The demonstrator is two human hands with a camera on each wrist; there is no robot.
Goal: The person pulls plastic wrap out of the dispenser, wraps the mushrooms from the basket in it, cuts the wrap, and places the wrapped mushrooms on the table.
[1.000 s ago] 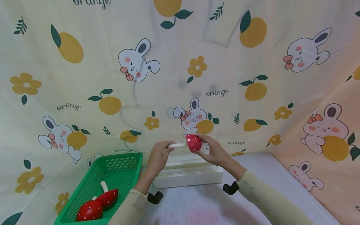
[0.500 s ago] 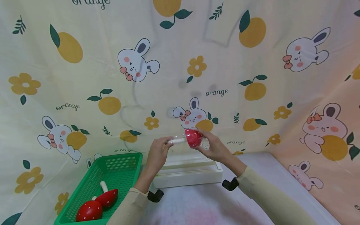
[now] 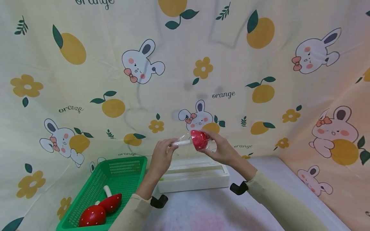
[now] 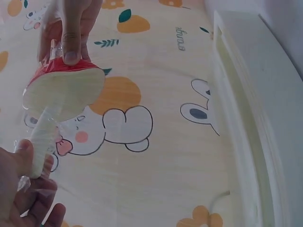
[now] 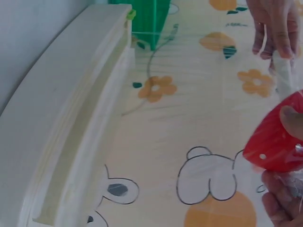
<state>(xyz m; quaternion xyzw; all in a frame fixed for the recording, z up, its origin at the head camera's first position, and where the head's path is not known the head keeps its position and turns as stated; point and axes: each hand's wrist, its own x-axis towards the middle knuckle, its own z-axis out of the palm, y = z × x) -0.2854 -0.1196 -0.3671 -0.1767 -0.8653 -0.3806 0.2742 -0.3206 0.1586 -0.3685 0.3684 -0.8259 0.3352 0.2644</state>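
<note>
A toy mushroom with a red, white-dotted cap (image 3: 198, 140) and a white stem (image 3: 183, 142) is held on its side in the air, covered in clear plastic film (image 4: 40, 127). My left hand (image 3: 161, 158) pinches the stem's end between thumb and fingers. My right hand (image 3: 222, 150) grips the cap from the right, thumb below it in the head view. Pale and flat, the cap's underside (image 4: 66, 92) shows in the left wrist view. Loose film bunches by the right fingers (image 5: 279, 194). Below the hands stands a long white box (image 3: 196, 184) with a slot along its top.
To the left is a green perforated basket (image 3: 127, 175) holding red dotted mushrooms (image 3: 93, 215) with white stems. A patterned curtain (image 3: 179, 80) of oranges and rabbits hangs behind the white table (image 3: 199, 208). A black wrist camera (image 3: 159, 201) sits on each forearm.
Both hands have lifted slightly with the mushroom, and its stem tilts a little. The grip of each hand looks the same. Basket and white box have stayed put.
</note>
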